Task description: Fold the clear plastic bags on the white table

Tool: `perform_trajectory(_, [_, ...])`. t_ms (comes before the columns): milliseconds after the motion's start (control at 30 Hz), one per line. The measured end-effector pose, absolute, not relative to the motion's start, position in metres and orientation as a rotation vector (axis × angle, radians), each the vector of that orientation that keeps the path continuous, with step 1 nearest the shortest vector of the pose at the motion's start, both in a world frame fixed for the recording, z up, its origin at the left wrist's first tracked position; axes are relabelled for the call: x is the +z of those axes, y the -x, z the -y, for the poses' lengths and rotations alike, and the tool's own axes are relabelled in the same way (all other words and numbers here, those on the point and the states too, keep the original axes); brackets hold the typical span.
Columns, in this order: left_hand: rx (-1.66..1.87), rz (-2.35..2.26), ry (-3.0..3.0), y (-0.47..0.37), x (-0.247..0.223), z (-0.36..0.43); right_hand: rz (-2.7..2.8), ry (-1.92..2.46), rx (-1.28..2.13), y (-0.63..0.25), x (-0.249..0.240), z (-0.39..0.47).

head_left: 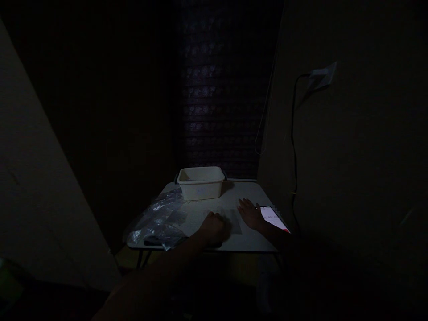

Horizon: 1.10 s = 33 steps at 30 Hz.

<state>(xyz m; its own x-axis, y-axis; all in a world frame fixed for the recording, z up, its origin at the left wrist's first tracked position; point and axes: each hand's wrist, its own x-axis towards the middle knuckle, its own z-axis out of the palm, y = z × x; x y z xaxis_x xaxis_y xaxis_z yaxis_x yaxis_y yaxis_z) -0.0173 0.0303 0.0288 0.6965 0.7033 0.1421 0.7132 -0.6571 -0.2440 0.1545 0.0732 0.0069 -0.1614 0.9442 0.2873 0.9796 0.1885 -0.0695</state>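
On the pale table (247, 243), in a very dim room, a flat piece of clear plastic (236, 222) lay near the front edge, between the two hands of the person. The left hand (212, 226) was at the left side of this piece, with its fingers curled into a fist; I cannot tell whether it pinched the plastic, because the light was too weak. The right hand (250, 214) was open, with the fingers spread and the palm turned down, just beside the right edge of the piece, and it seemed to hold nothing.

Close to the right wrist there lay a phone (272, 218) with its screen lit. On the left part of the table spread a loose heap of shiny plastic bags (160, 218), and a dark object (152, 241) showed partly under them at the front edge. Behind the hands stood a white tub (201, 191) with dark handles. On the right wall, a black cable (293, 133) hung down from a socket (323, 76).
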Motion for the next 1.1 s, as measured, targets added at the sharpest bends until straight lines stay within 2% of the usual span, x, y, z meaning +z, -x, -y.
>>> perform_trajectory(433, [0.004,1.0,2.668,-0.003,0.01,-0.021,2.232,1.778,-0.102,-0.15,0.007,-0.07])
perform_trajectory(567, [-0.058,1.199,2.732,0.0,0.019,-0.025,2.13,1.727,0.119,-0.153,0.006,-0.078])
perform_trajectory(633, [-0.263,1.424,2.818,0.006,0.029,-0.032,1.993,1.686,0.376,-0.155,0.008,-0.085])
perform_trajectory(733, [-1.029,1.824,2.894,0.019,0.05,-0.048,1.84,1.643,0.632,-0.159,0.012,-0.095])
perform_trajectory(800, [-1.219,1.918,2.846,0.03,0.061,-0.057,1.804,1.612,0.758,-0.16,0.015,-0.095])
perform_trajectory(833, [-1.525,2.042,2.795,0.035,0.066,-0.061,1.766,1.559,0.891,-0.159,0.015,-0.093])
perform_trajectory(900, [-1.854,2.146,2.764,0.043,0.07,-0.066,1.636,1.358,1.267,-0.155,0.017,-0.085])
perform_trajectory(933, [-1.929,2.189,2.767,0.046,0.07,-0.067,1.563,1.252,1.432,-0.152,0.017,-0.08])
perform_trajectory(1000, [-1.849,2.241,2.828,0.051,0.067,-0.069,1.482,1.072,1.633,-0.144,0.018,-0.072])
perform_trajectory(1100, [-1.643,2.266,2.894,0.057,0.058,-0.07,1.38,0.997,1.724,-0.133,0.019,-0.068])
